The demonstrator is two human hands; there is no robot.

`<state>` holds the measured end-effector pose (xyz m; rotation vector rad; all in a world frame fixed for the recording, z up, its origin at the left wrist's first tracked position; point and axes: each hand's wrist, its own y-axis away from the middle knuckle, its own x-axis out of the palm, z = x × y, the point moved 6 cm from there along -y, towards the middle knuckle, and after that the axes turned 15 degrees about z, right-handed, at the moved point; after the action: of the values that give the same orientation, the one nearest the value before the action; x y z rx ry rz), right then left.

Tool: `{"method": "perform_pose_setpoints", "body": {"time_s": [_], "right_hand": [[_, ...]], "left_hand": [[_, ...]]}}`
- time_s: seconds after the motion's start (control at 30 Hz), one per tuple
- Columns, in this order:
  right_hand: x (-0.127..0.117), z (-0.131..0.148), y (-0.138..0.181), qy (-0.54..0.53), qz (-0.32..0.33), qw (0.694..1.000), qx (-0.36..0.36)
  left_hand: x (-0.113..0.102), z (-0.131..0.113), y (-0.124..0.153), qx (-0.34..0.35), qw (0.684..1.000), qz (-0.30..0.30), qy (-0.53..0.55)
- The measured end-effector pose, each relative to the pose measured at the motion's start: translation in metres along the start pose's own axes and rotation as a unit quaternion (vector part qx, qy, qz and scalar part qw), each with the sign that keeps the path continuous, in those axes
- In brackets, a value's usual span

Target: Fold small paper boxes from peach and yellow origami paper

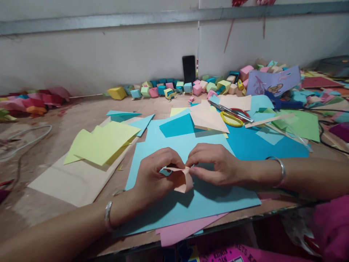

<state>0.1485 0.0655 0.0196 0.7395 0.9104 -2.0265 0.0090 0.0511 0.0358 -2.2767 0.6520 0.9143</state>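
Note:
A small folded piece of peach paper [185, 183] is held above a light blue sheet [218, 203]. My left hand [158, 171] grips its left side, thumb inside the fold and fingers behind. My right hand [214, 163] pinches its upper right edge between thumb and fingertips. The paper is partly bent into a hollow shape, and some of it hides behind my fingers. Yellow-green paper pieces [103, 143] lie on a cream sheet [73, 185] to the left. Beyond my hands rest a teal paper piece [177, 125] and a peach piece [208, 118].
Scissors [231, 118] with yellow and red handles lie at back right, near green paper [302, 125]. Several small paper boxes [160, 89] line the wall, where a black phone [189, 69] leans. A white cable [40, 133] curls at far left. Pink paper [180, 233] overhangs the table's front edge.

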Motion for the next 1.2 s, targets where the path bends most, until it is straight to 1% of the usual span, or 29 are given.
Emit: {"method": "perform_pose_setpoints", "body": {"time_s": [0.17, 0.33, 0.43, 0.57, 0.8, 0.9, 1.03, 1.2], "right_hand": [[0.002, -0.001, 0.000, 0.016, 0.019, 1.000, -0.005], [0.001, 0.002, 0.001, 0.012, -0.006, 1.000, -0.012], [0.003, 0.005, 0.001, 0.030, -0.007, 0.999, -0.022], [0.006, 0.004, 0.000, 0.044, 0.010, 0.999, -0.023], [0.009, -0.002, 0.000, 0.006, 0.038, 0.999, 0.001], [0.007, -0.001, -0.001, -0.010, 0.026, 1.000, 0.010], [0.005, 0.003, -0.001, -0.013, 0.004, 1.000, 0.002], [0.007, 0.001, -0.001, -0.022, -0.005, 1.000, 0.013]], "left_hand": [[0.004, 0.002, -0.001, -0.026, 0.999, 0.030, 0.002], [0.003, 0.005, -0.001, -0.063, 0.998, 0.015, 0.018], [0.004, 0.005, -0.001, -0.077, 0.997, 0.027, -0.004], [0.006, 0.006, 0.000, -0.096, 0.994, 0.044, -0.003], [0.012, 0.010, 0.000, -0.119, 0.991, 0.067, 0.010], [0.013, 0.013, 0.001, -0.144, 0.987, 0.069, 0.022], [0.015, 0.017, 0.002, -0.170, 0.982, 0.073, 0.024], [0.017, 0.015, 0.001, -0.161, 0.983, 0.082, 0.034]]}}
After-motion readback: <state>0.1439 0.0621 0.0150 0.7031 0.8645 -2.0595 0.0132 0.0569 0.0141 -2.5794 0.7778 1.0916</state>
